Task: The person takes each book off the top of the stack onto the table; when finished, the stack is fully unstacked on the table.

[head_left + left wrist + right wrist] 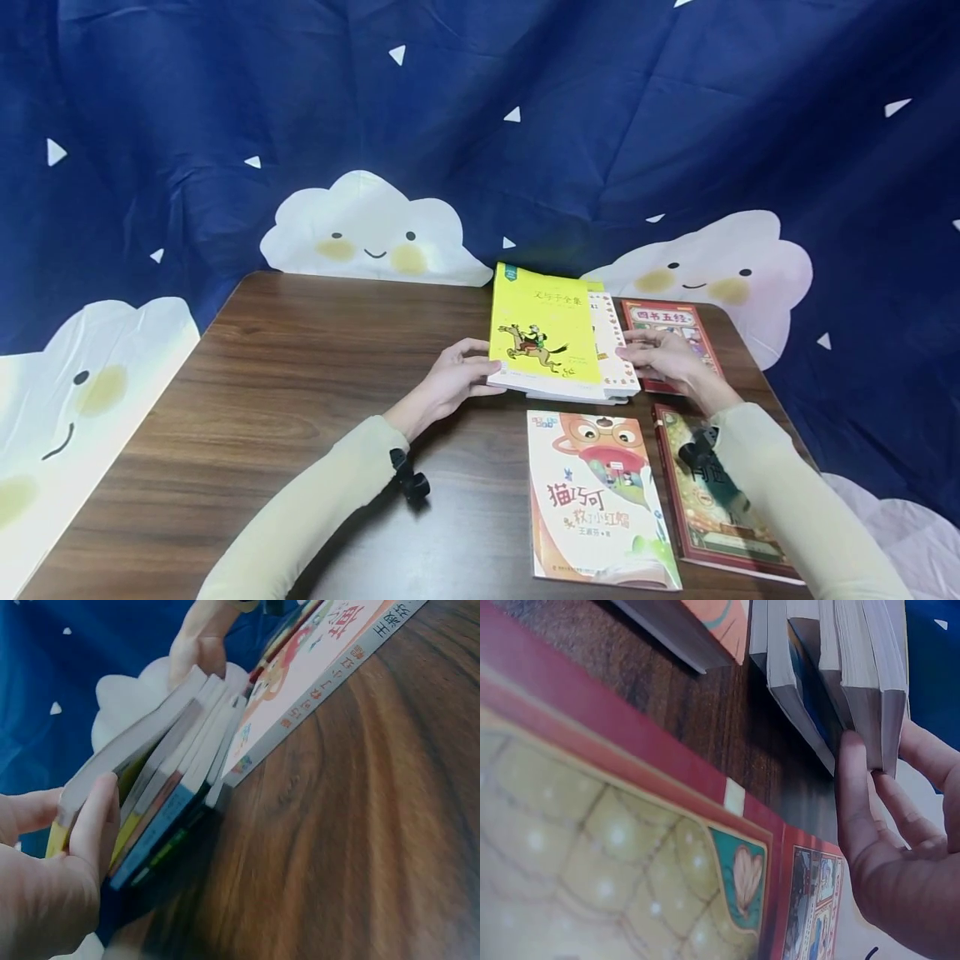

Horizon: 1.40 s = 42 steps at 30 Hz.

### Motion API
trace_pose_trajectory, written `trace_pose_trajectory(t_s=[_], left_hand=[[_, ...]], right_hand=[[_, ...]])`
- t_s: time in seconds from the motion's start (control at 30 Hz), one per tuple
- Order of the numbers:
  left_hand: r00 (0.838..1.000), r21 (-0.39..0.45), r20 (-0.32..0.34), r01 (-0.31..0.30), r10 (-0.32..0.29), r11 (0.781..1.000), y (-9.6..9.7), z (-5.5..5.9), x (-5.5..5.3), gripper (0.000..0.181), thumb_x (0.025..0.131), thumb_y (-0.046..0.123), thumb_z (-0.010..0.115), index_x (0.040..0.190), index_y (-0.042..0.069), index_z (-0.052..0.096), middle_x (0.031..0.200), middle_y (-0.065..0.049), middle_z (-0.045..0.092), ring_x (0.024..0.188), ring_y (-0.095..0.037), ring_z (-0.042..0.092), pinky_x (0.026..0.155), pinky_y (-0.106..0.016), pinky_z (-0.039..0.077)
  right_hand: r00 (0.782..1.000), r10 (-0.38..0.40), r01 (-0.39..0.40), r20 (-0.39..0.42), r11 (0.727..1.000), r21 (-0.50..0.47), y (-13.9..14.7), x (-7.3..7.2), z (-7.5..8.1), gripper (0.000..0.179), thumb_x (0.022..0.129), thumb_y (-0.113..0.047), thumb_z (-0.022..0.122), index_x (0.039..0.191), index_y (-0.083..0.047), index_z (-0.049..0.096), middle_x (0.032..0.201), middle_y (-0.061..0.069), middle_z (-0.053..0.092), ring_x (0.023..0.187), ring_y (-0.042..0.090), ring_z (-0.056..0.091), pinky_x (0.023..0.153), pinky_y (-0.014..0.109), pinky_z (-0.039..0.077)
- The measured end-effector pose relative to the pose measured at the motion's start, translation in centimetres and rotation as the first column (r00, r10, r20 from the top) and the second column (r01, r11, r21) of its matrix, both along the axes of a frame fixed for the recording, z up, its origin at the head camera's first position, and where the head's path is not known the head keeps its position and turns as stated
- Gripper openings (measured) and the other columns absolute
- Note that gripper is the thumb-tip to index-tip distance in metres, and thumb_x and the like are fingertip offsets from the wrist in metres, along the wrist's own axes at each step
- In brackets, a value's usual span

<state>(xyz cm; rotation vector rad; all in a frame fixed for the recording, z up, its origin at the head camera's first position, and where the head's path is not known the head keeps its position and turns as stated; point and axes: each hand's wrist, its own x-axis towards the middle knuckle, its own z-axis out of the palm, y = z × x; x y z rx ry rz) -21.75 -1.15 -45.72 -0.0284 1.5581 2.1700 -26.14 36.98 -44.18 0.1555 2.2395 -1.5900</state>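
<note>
A yellow picture book (543, 312) lies on top of a stack of several books (161, 817) at the back of the table. My left hand (456, 379) pinches the yellow book's left side, thumb along its edge and fingers over the cover. In the left wrist view, a wedge-shaped gap opens under that book at the hand's end. At the stack's right side, my right hand (667, 358) grips the upper books, including a white book with a patterned border (619, 371). Its thumb (853, 769) presses under their edges, with the fingers at the far side.
On the brown wooden table (315, 375), a white-and-orange children's book (600, 500) lies in front of the stack. To its right is a red-bordered, gold-green book (720, 500), partly under the right forearm. A red book (671, 321) lies behind the right hand. Dark blue cloth (450, 108) hangs behind.
</note>
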Motion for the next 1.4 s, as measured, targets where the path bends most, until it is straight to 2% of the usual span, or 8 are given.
trace_pose_trajectory(t_s=[0.23,0.47,0.6,0.77,0.93,1.07,1.27,1.4], left_hand=[[0.999,0.011,-0.024,-0.030,0.031,0.999,-3.2,0.2,1.1,0.046,0.100,-0.004,0.062,0.143,0.001,0.048,0.114,-0.010,0.071,0.094,-0.017,0.076,0.092,-0.041,0.069],[0.998,0.025,-0.057,-0.034,0.036,0.999,-6.8,0.2,2.2,0.045,0.100,-0.004,0.060,0.143,0.001,0.048,0.108,-0.001,0.074,0.094,-0.016,0.076,0.089,-0.040,0.070],[0.997,0.027,-0.061,-0.050,0.051,0.998,-8.8,-0.2,2.7,0.045,0.101,-0.004,0.058,0.144,0.000,0.046,0.105,0.002,0.077,0.093,-0.014,0.077,0.088,-0.038,0.070],[0.996,-0.001,-0.057,-0.072,0.072,0.997,-10.8,-1.1,2.9,0.046,0.101,-0.004,0.057,0.145,-0.002,0.043,0.102,0.004,0.077,0.092,-0.013,0.076,0.086,-0.036,0.070],[0.996,-0.063,-0.037,-0.089,0.086,0.994,-12.1,-2.5,2.3,0.054,0.101,-0.002,0.058,0.151,-0.008,0.037,0.106,0.000,0.074,0.094,-0.013,0.076,0.090,-0.035,0.070],[0.995,-0.092,-0.017,-0.095,0.094,0.991,-12.5,-3.3,1.4,0.058,0.102,-0.001,0.059,0.154,-0.010,0.034,0.111,-0.005,0.073,0.094,-0.013,0.076,0.091,-0.036,0.069],[0.994,-0.140,0.005,-0.112,0.114,0.984,-12.0,-3.3,-0.5,0.058,0.102,-0.003,0.059,0.154,-0.010,0.035,0.116,-0.014,0.068,0.090,-0.014,0.075,0.088,-0.036,0.070],[0.993,-0.165,0.018,-0.111,0.116,0.980,-11.5,-3.2,-1.4,0.057,0.101,-0.004,0.059,0.154,-0.009,0.037,0.117,-0.017,0.067,0.089,-0.015,0.075,0.088,-0.036,0.070]], right_hand=[[1.000,0.006,-0.006,-0.002,1.000,-0.016,0.0,0.1,0.1,0.076,0.101,-0.020,0.074,0.160,0.006,0.033,0.094,-0.016,0.076,0.089,0.004,0.075,0.082,0.024,0.068],[1.000,0.000,0.000,-0.002,1.000,-0.010,0.0,0.1,0.2,0.078,0.101,-0.021,0.074,0.160,0.006,0.032,0.093,-0.016,0.075,0.089,0.003,0.075,0.082,0.023,0.068],[1.000,0.001,-0.001,0.003,1.000,-0.011,-0.1,0.1,0.1,0.079,0.101,-0.022,0.074,0.161,0.006,0.031,0.092,-0.016,0.075,0.088,0.003,0.075,0.081,0.023,0.068],[1.000,0.000,0.000,0.006,1.000,-0.031,-0.1,0.0,0.1,0.078,0.102,-0.020,0.073,0.161,0.007,0.030,0.090,-0.016,0.077,0.087,0.003,0.075,0.080,0.023,0.068],[1.000,0.008,-0.008,0.008,0.999,-0.031,0.0,0.0,0.1,0.079,0.101,-0.020,0.073,0.161,0.007,0.029,0.092,-0.015,0.077,0.088,0.003,0.075,0.081,0.024,0.068],[1.000,0.007,-0.006,0.010,0.999,-0.032,-0.1,0.0,0.1,0.079,0.101,-0.020,0.073,0.161,0.007,0.030,0.092,-0.015,0.077,0.088,0.004,0.075,0.081,0.023,0.068],[1.000,0.006,-0.006,0.002,1.000,-0.025,0.0,0.0,0.1,0.078,0.101,-0.021,0.074,0.160,0.007,0.031,0.092,-0.016,0.076,0.088,0.004,0.075,0.081,0.023,0.068],[1.000,0.001,-0.001,-0.002,1.000,-0.020,-0.1,0.1,0.0,0.077,0.101,-0.020,0.073,0.160,0.007,0.032,0.091,-0.016,0.076,0.088,0.004,0.075,0.081,0.023,0.068]])
